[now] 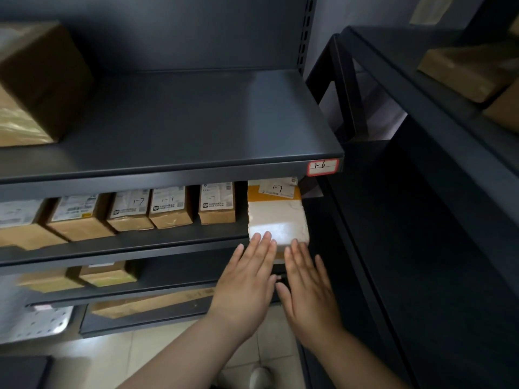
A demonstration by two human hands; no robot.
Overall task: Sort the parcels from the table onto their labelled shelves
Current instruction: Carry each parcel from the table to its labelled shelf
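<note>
Middle shelf (pixel 168 240): 6 parcels (pixel 19 217) (pixel 75 217) (pixel 130 211) (pixel 170 209) (pixel 216 204) (pixel 276 217). Top shelf (pixel 196 122): 1 brown box (pixel 39 80), 1 red label (pixel 323 167). Right rack (pixel 421 94): 2 boxes (pixel 466 71) (pixel 505 108).

A parcel storeroom is indicated: dark metal shelving (pixel 174 169) is stocked with labelled cardboard parcels (pixel 216 204), and shelf tags (pixel 322 166) are handwritten.

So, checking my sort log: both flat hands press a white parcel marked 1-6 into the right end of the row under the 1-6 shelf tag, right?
Not quite: the head view shows the white parcel is marked 1-7, not 1-6. Otherwise yes: the left hand and right hand press it at the right end of the row, under the 1-6 shelf tag.
</note>
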